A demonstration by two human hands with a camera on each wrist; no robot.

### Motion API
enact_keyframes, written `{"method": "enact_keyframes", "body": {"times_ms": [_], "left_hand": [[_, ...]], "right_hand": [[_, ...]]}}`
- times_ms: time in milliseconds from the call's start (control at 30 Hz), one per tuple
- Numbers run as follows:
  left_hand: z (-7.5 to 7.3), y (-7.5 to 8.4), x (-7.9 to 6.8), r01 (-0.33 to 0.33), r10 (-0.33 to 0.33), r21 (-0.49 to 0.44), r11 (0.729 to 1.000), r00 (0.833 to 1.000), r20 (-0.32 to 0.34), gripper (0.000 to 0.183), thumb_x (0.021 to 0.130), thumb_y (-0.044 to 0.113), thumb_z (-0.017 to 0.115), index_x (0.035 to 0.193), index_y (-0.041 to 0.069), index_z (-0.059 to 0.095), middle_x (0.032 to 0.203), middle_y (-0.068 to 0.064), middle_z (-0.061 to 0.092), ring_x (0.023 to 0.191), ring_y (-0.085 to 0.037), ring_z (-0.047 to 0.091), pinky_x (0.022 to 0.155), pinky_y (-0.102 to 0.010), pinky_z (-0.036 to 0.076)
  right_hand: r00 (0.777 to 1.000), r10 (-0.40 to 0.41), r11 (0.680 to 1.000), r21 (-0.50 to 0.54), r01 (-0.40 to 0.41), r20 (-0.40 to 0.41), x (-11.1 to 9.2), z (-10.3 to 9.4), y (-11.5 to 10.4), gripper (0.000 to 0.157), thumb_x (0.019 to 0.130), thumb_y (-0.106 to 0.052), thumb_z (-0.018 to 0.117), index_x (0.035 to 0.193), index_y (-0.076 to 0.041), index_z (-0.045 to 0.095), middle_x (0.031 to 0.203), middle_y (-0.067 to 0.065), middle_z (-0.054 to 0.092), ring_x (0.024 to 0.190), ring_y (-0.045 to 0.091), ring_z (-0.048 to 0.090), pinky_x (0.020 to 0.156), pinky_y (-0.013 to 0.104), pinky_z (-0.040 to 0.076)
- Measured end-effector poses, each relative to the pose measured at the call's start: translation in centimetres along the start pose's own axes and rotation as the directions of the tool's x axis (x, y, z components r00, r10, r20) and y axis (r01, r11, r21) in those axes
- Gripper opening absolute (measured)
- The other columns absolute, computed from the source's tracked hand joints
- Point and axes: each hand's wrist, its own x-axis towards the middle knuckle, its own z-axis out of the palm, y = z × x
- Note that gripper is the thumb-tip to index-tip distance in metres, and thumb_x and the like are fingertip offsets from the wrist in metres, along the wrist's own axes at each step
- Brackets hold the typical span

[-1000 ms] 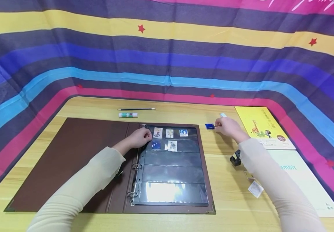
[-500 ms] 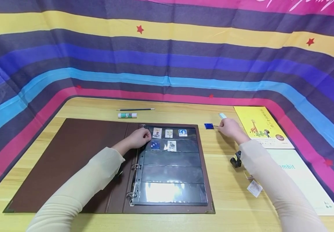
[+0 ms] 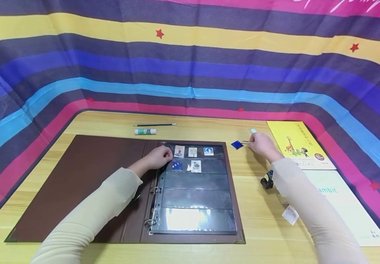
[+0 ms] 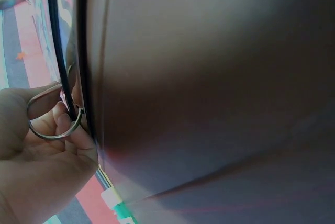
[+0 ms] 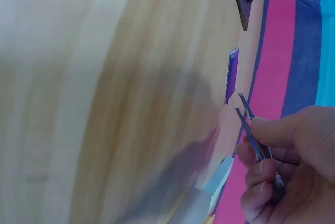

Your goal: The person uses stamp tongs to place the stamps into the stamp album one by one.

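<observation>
My right hand (image 3: 262, 143) holds metal tweezers (image 5: 253, 135), whose two tips stand apart in the right wrist view. Just left of the tips a dark blue stamp (image 3: 237, 145) lies turned at an angle on the table, not gripped. My left hand (image 3: 159, 157) is at the upper left of a black pocket page (image 3: 194, 198) in an open brown ring binder (image 3: 84, 183). In the left wrist view its fingers and thumb pinch the page's edge beside a metal ring (image 4: 55, 137). Several stamps, one a blue stamp (image 3: 177, 165), sit in the top two rows.
A pencil (image 3: 155, 124) and a glue stick (image 3: 145, 131) lie behind the binder. At right are a yellow book (image 3: 295, 143), a pale book (image 3: 345, 205), a small black object (image 3: 267, 179) and a whitish stamp (image 3: 290, 215). A striped cloth (image 3: 190, 66) hangs behind.
The blue stamp on the table has turned and now lies askew. The tweezers, earlier over the stamp, have drawn right to its edge. My left hand has stayed put.
</observation>
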Motion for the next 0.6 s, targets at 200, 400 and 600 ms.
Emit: {"method": "enact_keyframes", "body": {"times_ms": [200,400,600], "left_hand": [[-0.09,0.1,-0.14,0.006,-0.006,0.028,1.0,1.0,-0.01,0.009,0.084,0.01,0.045,0.078,0.006,0.051,0.073,-0.004,0.044,0.067,-0.016,0.043,0.06,-0.028,0.036],[0.03,0.21,-0.11,0.019,-0.019,0.021,1.0,1.0,-0.011,0.009,0.084,0.011,0.046,0.079,0.006,0.051,0.074,-0.004,0.045,0.068,-0.017,0.043,0.06,-0.028,0.036],[0.03,0.34,-0.12,0.016,-0.016,0.016,1.0,1.0,-0.008,0.009,0.084,0.01,0.045,0.078,0.006,0.051,0.074,-0.004,0.045,0.067,-0.017,0.043,0.059,-0.028,0.036]], "right_hand": [[0.999,0.006,1.0,0.022,-0.007,0.051,-0.41,0.02,0.0,0.011,0.074,-0.012,0.054,0.067,-0.003,0.055,0.062,0.007,0.052,0.055,0.02,0.046,0.053,0.032,0.038],[1.0,-0.004,1.0,0.013,0.004,-0.004,-0.52,0.32,0.19,0.012,0.073,-0.013,0.056,0.064,-0.005,0.056,0.061,0.005,0.053,0.055,0.02,0.047,0.054,0.034,0.038],[0.997,-0.045,0.997,0.053,0.048,-0.058,-0.74,-0.31,0.29,0.012,0.075,-0.011,0.053,0.067,-0.003,0.056,0.062,0.006,0.053,0.054,0.019,0.045,0.054,0.033,0.037]]}}
